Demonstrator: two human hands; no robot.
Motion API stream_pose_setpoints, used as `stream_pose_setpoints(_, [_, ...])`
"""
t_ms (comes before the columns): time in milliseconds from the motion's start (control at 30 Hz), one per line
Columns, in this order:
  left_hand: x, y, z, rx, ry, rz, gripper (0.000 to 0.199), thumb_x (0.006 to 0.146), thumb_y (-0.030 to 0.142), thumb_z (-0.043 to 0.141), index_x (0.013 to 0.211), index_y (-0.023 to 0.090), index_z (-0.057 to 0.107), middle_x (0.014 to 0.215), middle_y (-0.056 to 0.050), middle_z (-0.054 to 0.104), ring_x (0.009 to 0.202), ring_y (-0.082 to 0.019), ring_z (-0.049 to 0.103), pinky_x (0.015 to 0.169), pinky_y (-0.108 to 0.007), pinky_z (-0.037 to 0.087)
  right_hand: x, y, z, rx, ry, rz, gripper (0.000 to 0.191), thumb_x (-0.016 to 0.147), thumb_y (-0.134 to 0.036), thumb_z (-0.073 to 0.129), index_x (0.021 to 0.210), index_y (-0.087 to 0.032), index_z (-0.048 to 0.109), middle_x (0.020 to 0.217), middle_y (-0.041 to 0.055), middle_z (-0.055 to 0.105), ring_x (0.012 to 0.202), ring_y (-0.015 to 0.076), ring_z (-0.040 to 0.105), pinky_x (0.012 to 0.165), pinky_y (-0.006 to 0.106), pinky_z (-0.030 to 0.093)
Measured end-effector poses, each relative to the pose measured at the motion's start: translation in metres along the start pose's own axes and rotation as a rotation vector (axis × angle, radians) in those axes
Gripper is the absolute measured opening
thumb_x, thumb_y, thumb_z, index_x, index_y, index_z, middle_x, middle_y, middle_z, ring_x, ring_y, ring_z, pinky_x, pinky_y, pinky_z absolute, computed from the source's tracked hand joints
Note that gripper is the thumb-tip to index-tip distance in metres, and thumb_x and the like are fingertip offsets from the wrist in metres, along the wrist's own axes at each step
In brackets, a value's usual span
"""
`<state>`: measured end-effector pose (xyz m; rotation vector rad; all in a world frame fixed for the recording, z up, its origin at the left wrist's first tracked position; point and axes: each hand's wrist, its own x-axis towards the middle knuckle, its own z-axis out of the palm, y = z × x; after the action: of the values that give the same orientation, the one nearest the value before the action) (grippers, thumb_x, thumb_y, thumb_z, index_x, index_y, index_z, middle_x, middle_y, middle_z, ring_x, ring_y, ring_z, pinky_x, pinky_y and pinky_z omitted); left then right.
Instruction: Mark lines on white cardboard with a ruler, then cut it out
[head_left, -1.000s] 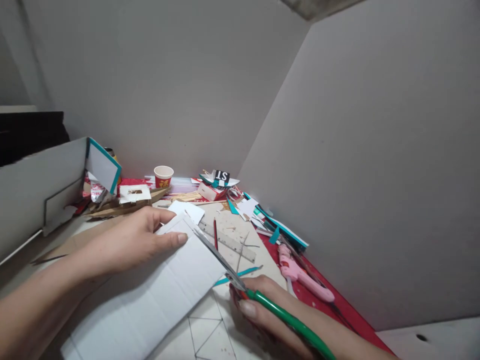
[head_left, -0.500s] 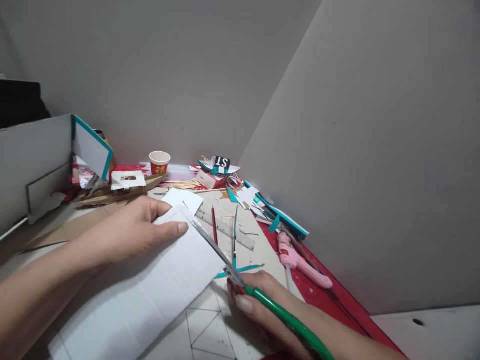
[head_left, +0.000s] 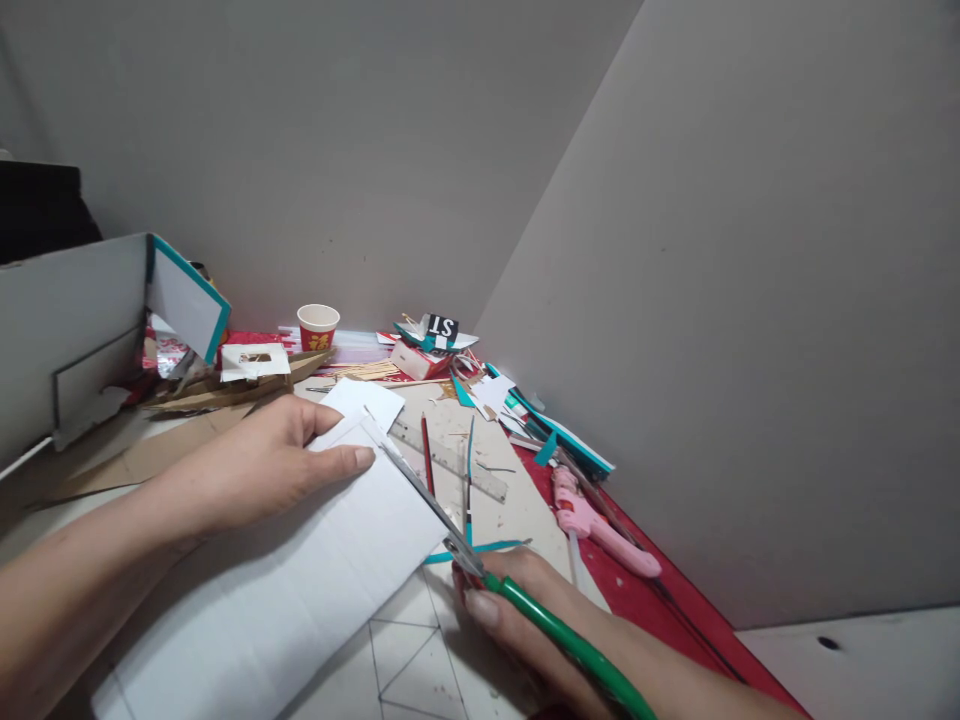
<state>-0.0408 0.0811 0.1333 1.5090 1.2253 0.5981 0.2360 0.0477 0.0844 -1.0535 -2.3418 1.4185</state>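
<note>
My left hand [head_left: 300, 450] grips a sheet of white cardboard [head_left: 300, 590] near its far corner, thumb on top and fingers underneath. My right hand [head_left: 517, 610] is closed on the green handles of a pair of scissors [head_left: 555, 620]. Their metal blades lie along the right edge of the cardboard, the tips near my left thumb. A thin line runs close to that edge. Beneath the sheet, part of a board with drawn triangles shows. A smaller white piece [head_left: 371, 400] lies just beyond the cardboard.
Past the blades lie a red pencil [head_left: 427, 450], a clear ruler [head_left: 450, 462] and teal strips [head_left: 487, 547]. A pink glue gun [head_left: 600, 525] rests on red cloth at right. Scraps and a paper cup [head_left: 319, 328] line the wall; a white box structure [head_left: 75, 330] stands left.
The scissors have shifted very slightly along the cardboard edge with my right hand. My left hand keeps its hold, and the whole view has moved a little.
</note>
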Motion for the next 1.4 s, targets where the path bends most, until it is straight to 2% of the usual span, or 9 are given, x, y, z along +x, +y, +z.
stream_pose_setpoints(167, [0.000, 0.001, -0.001, -0.004, 0.004, -0.012, 0.032, 0.076, 0.047, 0.069, 0.084, 0.017, 0.074, 0.080, -0.006, 0.076, 0.067, -0.024, 0.069, 0.057, -0.031, 0.050, 0.000, 0.003, 0.001, 0.007, -0.003, -0.010, 0.043, 0.101, -0.054, 0.031, 0.077, -0.020, 0.040, 0.066, -0.0036, 0.036, 0.059, 0.0114, 0.033, 0.053, 0.024, 0.031])
stream_pose_setpoints(333, [-0.001, 0.004, 0.000, 0.008, 0.014, -0.030, 0.031, 0.075, 0.047, 0.070, 0.083, 0.017, 0.074, 0.078, -0.006, 0.075, 0.066, -0.024, 0.067, 0.056, -0.030, 0.049, -0.001, 0.005, 0.001, 0.013, -0.022, 0.039, 0.045, 0.100, -0.057, 0.031, 0.077, -0.020, 0.040, 0.065, -0.0033, 0.038, 0.057, 0.0110, 0.034, 0.050, 0.024, 0.030])
stream_pose_setpoints(667, [-0.001, 0.000, -0.001, -0.007, 0.007, -0.038, 0.033, 0.073, 0.049, 0.071, 0.084, 0.017, 0.074, 0.076, -0.006, 0.075, 0.064, -0.023, 0.068, 0.052, -0.028, 0.046, -0.002, 0.009, 0.003, -0.026, 0.037, 0.045, 0.044, 0.099, -0.056, 0.036, 0.074, -0.020, 0.040, 0.066, -0.0031, 0.037, 0.058, 0.0109, 0.032, 0.050, 0.023, 0.029])
stream_pose_setpoints(933, [0.000, 0.002, 0.005, 0.006, -0.070, -0.084, 0.032, 0.079, 0.048, 0.065, 0.086, 0.018, 0.073, 0.086, -0.007, 0.078, 0.071, -0.026, 0.071, 0.055, -0.028, 0.048, -0.005, -0.007, -0.003, -0.160, 0.094, -0.031, 0.047, 0.096, -0.057, 0.037, 0.078, -0.019, 0.058, 0.063, 0.0000, 0.046, 0.056, 0.0145, 0.041, 0.051, 0.025, 0.037])
stream_pose_setpoints(1067, [0.000, -0.003, 0.008, -0.068, -0.109, -0.059, 0.030, 0.080, 0.045, 0.065, 0.087, 0.018, 0.073, 0.090, -0.007, 0.079, 0.074, -0.025, 0.071, 0.061, -0.029, 0.051, -0.006, -0.005, -0.001, -0.169, 0.116, -0.019, 0.047, 0.096, -0.057, 0.038, 0.081, -0.019, 0.061, 0.067, 0.0015, 0.052, 0.061, 0.0154, 0.047, 0.054, 0.024, 0.042])
stream_pose_setpoints(1233, [0.001, -0.007, 0.007, -0.094, -0.112, -0.062, 0.030, 0.080, 0.045, 0.066, 0.089, 0.017, 0.073, 0.092, -0.008, 0.079, 0.076, -0.027, 0.071, 0.062, -0.031, 0.053, -0.006, 0.001, 0.002, -0.160, 0.124, -0.022, 0.050, 0.097, -0.059, 0.037, 0.078, -0.018, 0.059, 0.067, 0.0010, 0.050, 0.062, 0.0150, 0.046, 0.056, 0.023, 0.044])
stream_pose_setpoints(1400, [0.002, -0.007, 0.008, -0.106, -0.110, -0.082, 0.030, 0.079, 0.047, 0.067, 0.087, 0.018, 0.073, 0.091, -0.008, 0.078, 0.076, -0.028, 0.072, 0.062, -0.031, 0.053, -0.003, 0.000, 0.004, -0.107, 0.072, -0.038, 0.048, 0.100, -0.055, 0.030, 0.078, -0.018, 0.052, 0.069, 0.0001, 0.045, 0.062, 0.0137, 0.042, 0.056, 0.024, 0.041])
